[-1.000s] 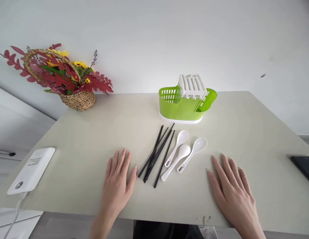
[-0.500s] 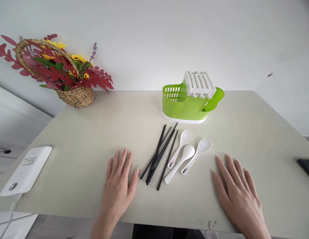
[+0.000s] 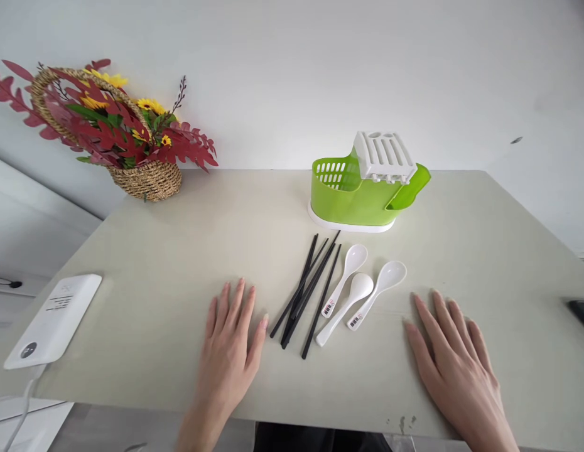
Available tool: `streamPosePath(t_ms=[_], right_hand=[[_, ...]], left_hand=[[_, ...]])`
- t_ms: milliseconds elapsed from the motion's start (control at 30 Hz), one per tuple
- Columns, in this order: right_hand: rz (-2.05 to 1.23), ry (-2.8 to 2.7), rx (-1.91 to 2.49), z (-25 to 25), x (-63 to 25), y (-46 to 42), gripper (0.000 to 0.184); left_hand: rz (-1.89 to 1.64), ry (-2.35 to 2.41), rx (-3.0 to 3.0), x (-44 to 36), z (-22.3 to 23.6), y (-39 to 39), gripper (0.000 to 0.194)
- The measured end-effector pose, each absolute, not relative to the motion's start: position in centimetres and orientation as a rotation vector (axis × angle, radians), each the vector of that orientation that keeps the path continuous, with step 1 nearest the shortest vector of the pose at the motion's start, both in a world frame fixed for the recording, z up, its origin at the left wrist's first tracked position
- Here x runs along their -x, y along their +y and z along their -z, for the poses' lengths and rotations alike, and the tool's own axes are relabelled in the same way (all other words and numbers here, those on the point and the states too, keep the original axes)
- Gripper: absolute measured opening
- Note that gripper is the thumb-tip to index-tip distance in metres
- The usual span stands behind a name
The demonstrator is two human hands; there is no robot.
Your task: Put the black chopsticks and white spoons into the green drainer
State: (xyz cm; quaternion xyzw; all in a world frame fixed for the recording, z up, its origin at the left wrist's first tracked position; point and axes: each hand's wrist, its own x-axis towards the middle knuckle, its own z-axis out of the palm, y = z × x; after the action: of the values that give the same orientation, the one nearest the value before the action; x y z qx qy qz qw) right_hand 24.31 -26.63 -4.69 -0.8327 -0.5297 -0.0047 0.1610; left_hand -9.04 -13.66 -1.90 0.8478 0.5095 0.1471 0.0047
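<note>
My left hand [image 3: 228, 355] lies flat on the table, fingers stretched out and holding nothing. Just right of its thumb is a loose bundle of black chopsticks [image 3: 307, 295], some crossing each other. Three white spoons lie beside them: an upper spoon [image 3: 345, 276], a middle one [image 3: 346, 311] turned bowl down, and a right one [image 3: 377, 294]. Two spoon handles carry small labels. To the right of the spoons, my right hand [image 3: 456, 370] rests palm down, open, touching only the table. Behind the cutlery stands a green utensil holder [image 3: 348, 201] with a white slotted top [image 3: 385, 157] and white base.
A wicker basket [image 3: 148, 182] of red leaves and yellow flowers stands at the back left by the wall. At the left edge lies a white power bank [image 3: 54, 321] with a cable. A dark object [image 3: 583, 312] is cut off at the right edge.
The whole view has shifted slightly, so everything sits a little further right in the picture. Both hands and the objects keep their places on the table.
</note>
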Motion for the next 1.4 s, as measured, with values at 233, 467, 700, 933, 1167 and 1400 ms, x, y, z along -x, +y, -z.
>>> streamPosePath(t_ms=[233,467,700,933,1167,1400], right_hand=[[0.038,-1.511,2.37,4.7,-24.2,-26.4,0.064],[0.033,-1.506,2.379,4.6,-24.2,-26.1,0.065],[0.056,-1.521,2.357,4.6,-24.2,-26.0,0.065],[0.066,-1.532,2.344,4.7,-24.3,-26.0,0.064],[0.072,-1.538,2.341,4.7,-24.4,-26.0,0.062],[0.057,-1.541,2.353,4.5,-24.4,-25.9,0.062]], left_hand=[[-0.496,1.575,-2.654,9.0,1.7,-13.8,0.067],[-0.59,1.482,-2.598,8.9,1.2,-14.0,0.06],[-0.696,1.423,-2.485,8.8,0.6,-14.0,0.048],[-0.681,1.382,-2.418,8.8,0.0,-14.3,0.046],[-0.698,1.331,-2.292,6.6,-0.2,-14.8,0.042],[-0.743,1.311,-2.411,3.4,0.4,-14.7,0.041]])
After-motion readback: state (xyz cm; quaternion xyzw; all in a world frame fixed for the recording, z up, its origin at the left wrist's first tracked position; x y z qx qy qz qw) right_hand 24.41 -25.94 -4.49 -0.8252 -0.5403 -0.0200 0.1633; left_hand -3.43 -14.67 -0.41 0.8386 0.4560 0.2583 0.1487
